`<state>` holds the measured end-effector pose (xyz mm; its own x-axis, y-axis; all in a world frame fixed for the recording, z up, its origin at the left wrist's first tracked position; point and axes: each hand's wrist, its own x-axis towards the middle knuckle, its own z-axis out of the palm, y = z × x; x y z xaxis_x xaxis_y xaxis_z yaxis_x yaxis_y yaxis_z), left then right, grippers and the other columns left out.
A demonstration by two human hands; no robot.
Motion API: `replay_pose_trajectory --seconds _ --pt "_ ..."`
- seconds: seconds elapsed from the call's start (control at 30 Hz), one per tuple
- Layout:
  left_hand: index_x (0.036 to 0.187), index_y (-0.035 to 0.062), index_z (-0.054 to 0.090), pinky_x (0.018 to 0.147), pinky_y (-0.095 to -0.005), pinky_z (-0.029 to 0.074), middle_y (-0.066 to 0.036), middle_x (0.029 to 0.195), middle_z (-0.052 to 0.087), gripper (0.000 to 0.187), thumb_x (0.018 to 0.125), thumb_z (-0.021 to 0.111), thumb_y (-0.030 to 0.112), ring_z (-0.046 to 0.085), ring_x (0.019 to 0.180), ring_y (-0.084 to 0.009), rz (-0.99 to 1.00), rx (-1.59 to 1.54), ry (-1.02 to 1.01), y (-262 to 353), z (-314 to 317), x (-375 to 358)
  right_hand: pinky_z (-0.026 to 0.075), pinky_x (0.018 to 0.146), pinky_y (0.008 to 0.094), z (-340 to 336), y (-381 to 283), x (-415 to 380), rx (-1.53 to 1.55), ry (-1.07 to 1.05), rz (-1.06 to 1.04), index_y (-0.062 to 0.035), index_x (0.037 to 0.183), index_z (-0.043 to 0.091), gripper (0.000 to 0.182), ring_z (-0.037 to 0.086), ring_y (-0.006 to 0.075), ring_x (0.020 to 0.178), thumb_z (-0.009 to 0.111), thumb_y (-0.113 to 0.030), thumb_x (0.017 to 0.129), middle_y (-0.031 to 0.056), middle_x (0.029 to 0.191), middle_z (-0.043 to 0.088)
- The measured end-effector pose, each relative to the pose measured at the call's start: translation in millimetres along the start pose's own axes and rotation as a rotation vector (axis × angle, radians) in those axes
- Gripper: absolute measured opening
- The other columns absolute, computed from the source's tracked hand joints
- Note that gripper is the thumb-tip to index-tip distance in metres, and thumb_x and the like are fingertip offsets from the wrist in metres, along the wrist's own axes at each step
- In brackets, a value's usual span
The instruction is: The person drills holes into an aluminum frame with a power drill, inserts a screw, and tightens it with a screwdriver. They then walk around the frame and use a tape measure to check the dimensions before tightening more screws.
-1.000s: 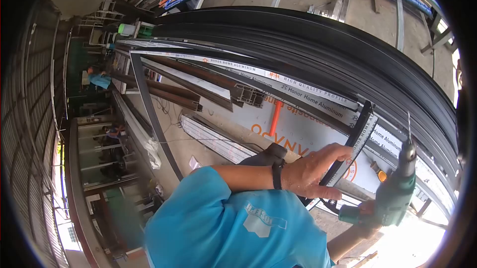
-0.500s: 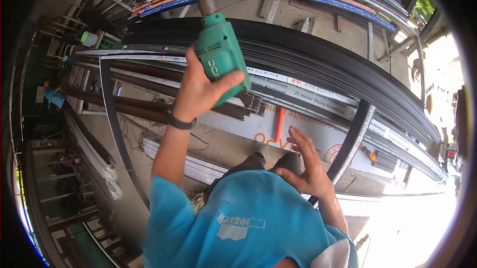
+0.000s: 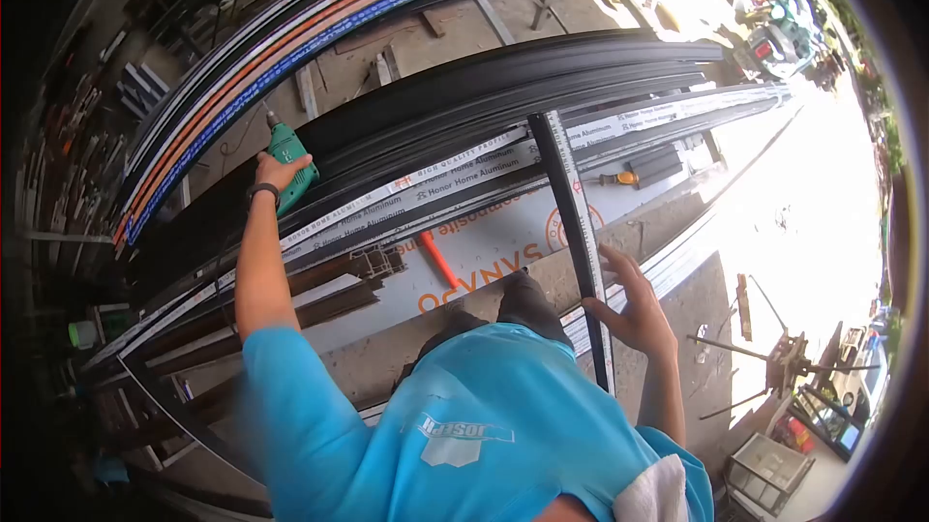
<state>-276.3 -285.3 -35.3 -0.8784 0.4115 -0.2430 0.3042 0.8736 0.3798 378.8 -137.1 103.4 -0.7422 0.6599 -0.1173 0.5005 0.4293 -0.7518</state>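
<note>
Out to the left, my left hand (image 3: 278,175) is wrapped round a green electric drill (image 3: 287,147), its bit pointing up and away from me over the black aluminum profiles (image 3: 387,128). A dark band circles that wrist. On the other side, my right hand (image 3: 637,309) is open, thumb and fingers spread, right beside a black frame bar (image 3: 569,222) with white printed film along its edge. The thumb tip overlaps the bar's edge in this view. My fingers hold nothing there.
An orange-red stick-like tool (image 3: 440,261) and a yellow-handled screwdriver (image 3: 619,178) lie ahead of me. Beneath them is a printed composite panel (image 3: 503,256). Blue and orange wrapped profiles (image 3: 290,53) stretch across the back. A metal stand (image 3: 789,362) stands at right.
My view has turned to the right. The drill has moved away to the left, still in my left hand. My right hand is now close against the frame bar, fingers still spread.
</note>
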Motion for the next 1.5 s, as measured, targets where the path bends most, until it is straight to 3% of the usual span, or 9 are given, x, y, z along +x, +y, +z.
replay_pose_trajectory --seconds 0.13,0.3,0.33,0.63,0.77,0.93,1.17,1.37,1.5 --pt "0.152 -0.0049 0.032 0.088 -0.0574 0.053 -0.025 0.142 0.057 0.127 0.067 0.083 0.074 0.062 0.124 -0.0399 -0.100 -0.142 -0.174 -6 17 7 0.053 0.101 0.0466 -19 31 4 -0.010 0.132 0.136 -0.0040 0.151 0.047 0.077 0.062 0.0339 0.126 0.084 -0.020 0.086 0.0189 0.143 0.060" --pt "0.140 -0.0089 0.050 0.089 -0.0427 0.056 -0.023 0.128 0.065 0.109 0.072 0.082 0.071 0.069 0.109 -0.0309 -0.054 -0.060 -0.296 20 -8 -9 0.056 0.095 0.0442 -30 115 57 0.070 0.217 0.302 -0.0046 0.140 0.058 0.053 0.068 0.0298 0.118 0.076 -0.022 0.093 0.0173 0.134 0.067" --pt "0.122 -0.0057 0.066 0.070 -0.0423 0.058 -0.019 0.112 0.072 0.086 0.075 0.082 0.065 0.072 0.098 -0.0281 -0.012 -0.081 -0.258 9 -1 1 0.056 0.093 0.0437 -31 152 69 0.044 0.212 0.367 -0.0047 0.137 0.060 0.049 0.069 0.0307 0.114 0.075 -0.020 0.093 0.0174 0.130 0.068" --pt "0.152 -0.0107 0.037 0.111 -0.0438 0.044 -0.030 0.146 0.052 0.124 0.074 0.077 0.077 0.053 0.137 -0.0393 0.033 0.375 0.048 11 6 -5 0.044 0.105 0.0490 -14 270 181 -0.459 0.165 0.069 -0.0099 0.116 0.069 0.027 0.055 0.0314 0.125 0.070 -0.010 0.088 0.0071 0.119 0.067" --pt "0.147 -0.0018 0.050 0.107 -0.0422 0.048 -0.022 0.143 0.056 0.083 0.089 0.080 0.049 0.058 0.128 -0.0342 0.360 0.149 0.131 88 13 -45 0.034 0.110 0.0586 -13 291 190 -0.615 -0.060 0.066 -0.0144 0.120 0.066 0.029 0.055 0.0284 0.122 0.064 -0.008 0.091 0.0066 0.119 0.064" --pt "0.141 0.0048 0.058 0.098 -0.0374 0.052 -0.012 0.135 0.064 0.061 0.090 0.083 0.027 0.063 0.120 -0.0240 0.481 -0.280 -0.421 216 46 -125 0.037 0.104 0.0566 -2 290 167 -0.637 0.088 -0.044 -0.0150 0.116 0.067 0.028 0.056 0.0290 0.119 0.068 -0.009 0.089 0.0066 0.116 0.063" --pt "0.145 0.0057 0.055 0.107 -0.0439 0.049 -0.019 0.137 0.061 0.078 0.080 0.088 0.036 0.060 0.129 -0.0327 0.838 0.016 -0.746 277 115 -130 0.051 0.090 0.0421 52 236 159 -0.356 0.115 0.003 -0.0122 0.102 0.072 0.018 0.063 0.0288 0.103 0.075 -0.013 0.084 0.0065 0.098 0.066" --pt "0.144 0.0048 0.057 0.101 -0.0411 0.052 -0.017 0.130 0.060 0.082 0.077 0.089 0.040 0.062 0.120 -0.0310 0.742 0.033 -0.826 289 128 -117 0.052 0.088 0.0448 83 242 172 -0.446 -0.017 0.101 -0.0065 0.095 0.068 0.010 0.063 0.0326 0.104 0.070 -0.015 0.089 0.0105 0.097 0.065" --pt "0.137 0.0003 0.060 0.111 -0.0444 0.046 -0.016 0.129 0.056 0.063 0.081 0.076 0.024 0.054 0.126 -0.0373 0.968 0.013 -0.616 277 146 -125 0.052 0.075 0.0356 59 205 179 0.319 0.172 0.377 -0.0020 0.108 0.053 0.011 0.061 0.0215 0.080 0.054 -0.012 0.105 0.0138 0.095 0.063"
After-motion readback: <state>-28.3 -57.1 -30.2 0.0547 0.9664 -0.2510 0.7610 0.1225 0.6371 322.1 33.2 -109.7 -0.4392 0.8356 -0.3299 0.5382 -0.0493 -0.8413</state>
